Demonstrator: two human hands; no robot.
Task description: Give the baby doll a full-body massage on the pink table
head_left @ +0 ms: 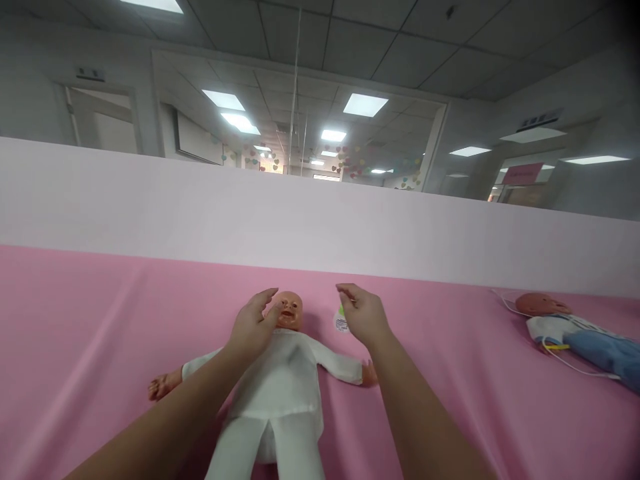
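A baby doll (285, 373) in a white suit lies on its back on the pink sheet (90, 347), head towards the far wall, arms spread. My left hand (253, 327) hovers at the doll's head, fingers apart, fingertips near or touching its cheek. My right hand (364, 313) is raised to the right of the head, fingers loosely curled, holding nothing I can see. A small white bottle (341, 323) with a green top lies on the sheet just left of that hand, partly hidden by it.
A second doll (575, 333) in white and blue clothes lies at the right with a thin tube looped around it. A pale partition wall (320, 220) runs behind the pink surface, with glass office walls beyond.
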